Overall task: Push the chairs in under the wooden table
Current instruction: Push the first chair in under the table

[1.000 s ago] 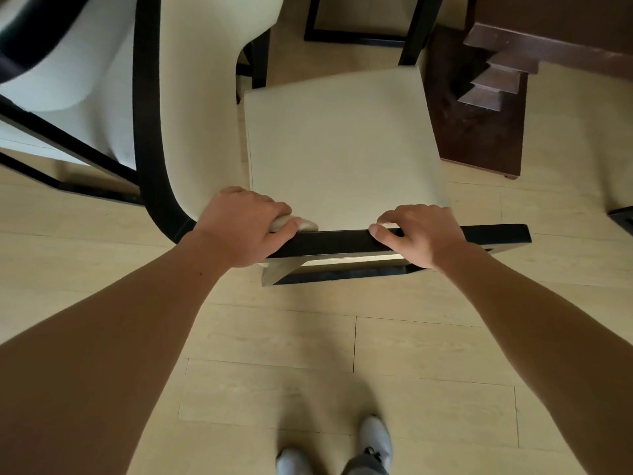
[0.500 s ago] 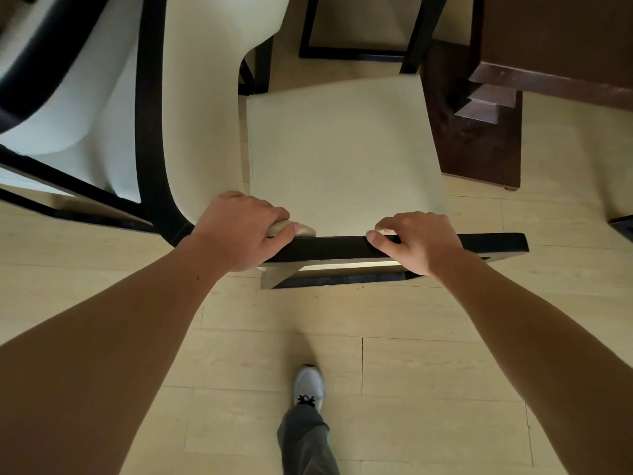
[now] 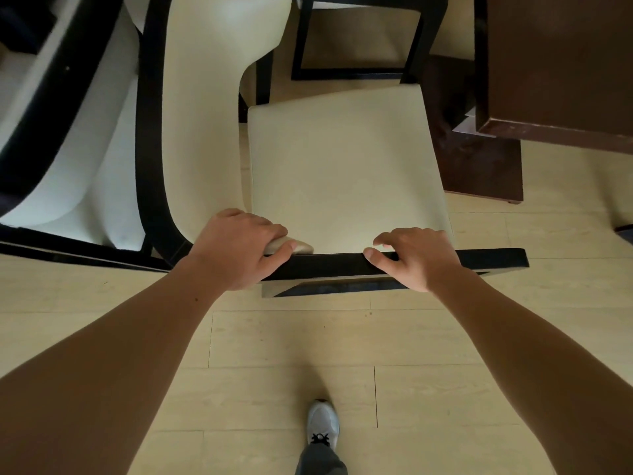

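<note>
We've got both hands on the black top rail [image 3: 342,265] of the chair [image 3: 342,166], cream seat facing far from us. Left hand [image 3: 239,248] is clenched round the rail's left end, thumb on the near side, fingers curled over the cream backrest pad. Right hand [image 3: 414,257] grips the rail right of centre, fingers hooked over the far edge, thumb lying along the top. The chair stands on the pale plank floor [image 3: 274,354], w/ its far edge near the dark wooden table [image 3: 555,80] at upper right; the table's dark base sits just right of the seat. A second cream chair [image 3: 191,114] w/ black frame stands touching or just beside ours on the left. One grey shoe [image 3: 322,423] is on the floor at the near edge, between our arms.
</note>
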`<state>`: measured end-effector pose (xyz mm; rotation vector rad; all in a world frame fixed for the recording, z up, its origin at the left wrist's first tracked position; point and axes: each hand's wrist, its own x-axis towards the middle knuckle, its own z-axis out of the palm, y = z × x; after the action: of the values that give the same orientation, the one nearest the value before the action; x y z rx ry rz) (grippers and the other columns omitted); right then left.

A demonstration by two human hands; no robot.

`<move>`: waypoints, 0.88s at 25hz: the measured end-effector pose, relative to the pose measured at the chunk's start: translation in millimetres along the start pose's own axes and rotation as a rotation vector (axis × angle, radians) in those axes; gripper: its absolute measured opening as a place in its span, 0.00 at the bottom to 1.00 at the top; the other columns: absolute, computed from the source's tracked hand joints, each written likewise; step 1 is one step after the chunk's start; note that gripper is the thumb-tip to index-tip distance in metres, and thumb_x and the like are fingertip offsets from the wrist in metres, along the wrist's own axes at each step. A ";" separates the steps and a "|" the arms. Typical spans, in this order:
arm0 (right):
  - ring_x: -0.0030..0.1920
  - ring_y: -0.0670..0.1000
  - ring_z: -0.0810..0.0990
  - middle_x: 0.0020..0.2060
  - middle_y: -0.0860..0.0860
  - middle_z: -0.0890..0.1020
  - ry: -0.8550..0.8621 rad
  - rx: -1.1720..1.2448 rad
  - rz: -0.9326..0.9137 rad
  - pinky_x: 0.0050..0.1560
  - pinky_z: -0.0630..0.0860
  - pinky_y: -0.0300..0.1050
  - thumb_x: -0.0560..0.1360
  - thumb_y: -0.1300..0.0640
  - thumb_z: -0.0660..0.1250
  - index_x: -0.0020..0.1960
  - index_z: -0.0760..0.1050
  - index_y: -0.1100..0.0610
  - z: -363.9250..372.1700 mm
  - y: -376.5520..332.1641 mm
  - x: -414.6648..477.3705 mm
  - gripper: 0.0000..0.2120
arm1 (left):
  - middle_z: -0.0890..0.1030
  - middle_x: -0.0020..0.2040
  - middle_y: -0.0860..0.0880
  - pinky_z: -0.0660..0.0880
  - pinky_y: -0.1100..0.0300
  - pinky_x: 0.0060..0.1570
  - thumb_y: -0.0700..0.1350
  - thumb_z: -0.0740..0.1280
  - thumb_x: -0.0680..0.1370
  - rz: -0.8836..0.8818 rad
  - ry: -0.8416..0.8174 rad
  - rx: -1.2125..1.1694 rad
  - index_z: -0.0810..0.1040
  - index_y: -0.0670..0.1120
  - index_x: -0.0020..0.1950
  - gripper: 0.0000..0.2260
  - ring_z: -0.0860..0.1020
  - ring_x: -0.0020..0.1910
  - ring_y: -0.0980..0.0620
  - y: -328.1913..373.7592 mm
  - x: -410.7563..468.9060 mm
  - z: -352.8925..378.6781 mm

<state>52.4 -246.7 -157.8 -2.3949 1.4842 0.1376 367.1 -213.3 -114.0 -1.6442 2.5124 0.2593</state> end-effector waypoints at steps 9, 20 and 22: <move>0.53 0.51 0.81 0.56 0.44 0.83 -0.001 0.026 0.000 0.41 0.67 0.46 0.67 0.21 0.28 0.65 0.76 0.43 -16.2 1.7 60.5 0.49 | 0.85 0.47 0.56 0.74 0.53 0.55 0.64 0.43 0.80 0.026 -0.012 -0.034 0.81 0.54 0.56 0.29 0.81 0.46 0.53 -49.1 49.1 -18.0; 0.50 0.51 0.81 0.50 0.45 0.84 -0.018 0.035 0.030 0.42 0.70 0.46 0.68 0.21 0.29 0.64 0.77 0.44 -39.4 11.6 148.5 0.49 | 0.85 0.49 0.56 0.75 0.52 0.57 0.65 0.43 0.79 0.052 -0.001 -0.046 0.82 0.54 0.57 0.31 0.82 0.48 0.52 -114.0 124.7 -37.9; 0.51 0.51 0.81 0.51 0.44 0.84 -0.024 0.043 0.041 0.42 0.69 0.46 0.68 0.21 0.28 0.64 0.76 0.44 -43.8 13.9 163.0 0.50 | 0.85 0.48 0.56 0.75 0.53 0.56 0.65 0.43 0.79 0.059 0.003 -0.039 0.82 0.54 0.57 0.31 0.82 0.47 0.52 -124.5 137.8 -40.6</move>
<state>110.7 -405.7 -159.7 -2.3223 1.5105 0.1414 425.8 -394.1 -111.0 -1.5869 2.5776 0.3143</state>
